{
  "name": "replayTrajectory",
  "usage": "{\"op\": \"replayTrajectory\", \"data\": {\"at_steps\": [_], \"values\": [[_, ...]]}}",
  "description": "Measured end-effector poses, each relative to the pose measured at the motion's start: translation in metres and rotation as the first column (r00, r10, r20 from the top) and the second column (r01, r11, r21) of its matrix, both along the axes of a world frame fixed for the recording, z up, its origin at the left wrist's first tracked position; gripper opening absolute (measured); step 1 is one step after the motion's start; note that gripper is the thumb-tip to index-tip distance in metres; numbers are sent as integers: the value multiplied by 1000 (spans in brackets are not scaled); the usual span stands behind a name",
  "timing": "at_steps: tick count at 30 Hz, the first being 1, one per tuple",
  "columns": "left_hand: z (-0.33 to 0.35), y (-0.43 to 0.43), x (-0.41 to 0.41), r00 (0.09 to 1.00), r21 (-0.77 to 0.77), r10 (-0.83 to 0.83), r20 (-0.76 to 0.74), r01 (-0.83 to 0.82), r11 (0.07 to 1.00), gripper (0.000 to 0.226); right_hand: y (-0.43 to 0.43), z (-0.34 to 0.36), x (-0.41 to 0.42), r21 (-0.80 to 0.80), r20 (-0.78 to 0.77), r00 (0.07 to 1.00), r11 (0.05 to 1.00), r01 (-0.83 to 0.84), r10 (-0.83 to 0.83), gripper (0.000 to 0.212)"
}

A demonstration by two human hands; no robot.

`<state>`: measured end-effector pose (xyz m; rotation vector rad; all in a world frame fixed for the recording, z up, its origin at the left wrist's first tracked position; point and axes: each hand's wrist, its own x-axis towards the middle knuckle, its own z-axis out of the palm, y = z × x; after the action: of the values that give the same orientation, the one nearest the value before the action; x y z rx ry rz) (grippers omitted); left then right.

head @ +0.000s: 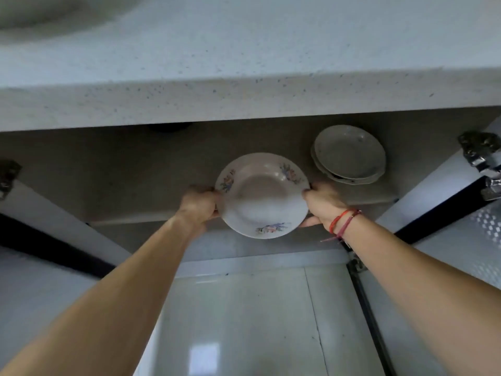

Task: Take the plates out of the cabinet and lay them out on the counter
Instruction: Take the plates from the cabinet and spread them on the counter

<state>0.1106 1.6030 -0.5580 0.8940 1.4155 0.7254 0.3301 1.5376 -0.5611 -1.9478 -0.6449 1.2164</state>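
Left of centre, our left hand (199,204) curls round the rim of the floral plate (261,196). Just right of it, our right hand (324,203) grips the opposite edge, a finger showing beneath the rim. The plate sits mid-frame, roughly level, at the mouth of the open cabinet (122,172) and below the speckled counter (244,77) that fills the upper frame. We judge it glazed ceramic: stiff, fairly weighty, slick and breakable, so we should hold it by opposite edges of the rim. Further right, inside the cabinet, a stack of plates (349,154) rests on the shelf, at least two and slightly offset.
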Motion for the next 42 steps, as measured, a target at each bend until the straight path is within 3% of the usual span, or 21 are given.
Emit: {"op": "replayTrajectory", "data": {"at_steps": [5, 12, 22, 33, 42], "values": [[27, -42, -20, 992, -62, 11, -125, -19, 998, 23, -43, 33, -15, -98, 7, 1000, 995, -15, 16, 19], [86, -107, -38, 987, -166, -55, -149, 30, 986, 21, -104, 84, -32, -252, 9, 999, 967, -39, 43, 17], [207, -182, -71, 983, -240, -80, -164, 39, 970, 18, -173, 210, -56, -300, -41, 994, 947, -112, 104, 16], [349, -224, -102, 986, -120, -77, -151, 59, 991, 25, -203, 360, -79, -193, -39, 993, 974, -116, 110, 12], [414, -219, -104, 990, -7, -65, -125, 65, 998, 26, -196, 436, -73, -74, 34, 977, 976, -207, 210, 19]]}}
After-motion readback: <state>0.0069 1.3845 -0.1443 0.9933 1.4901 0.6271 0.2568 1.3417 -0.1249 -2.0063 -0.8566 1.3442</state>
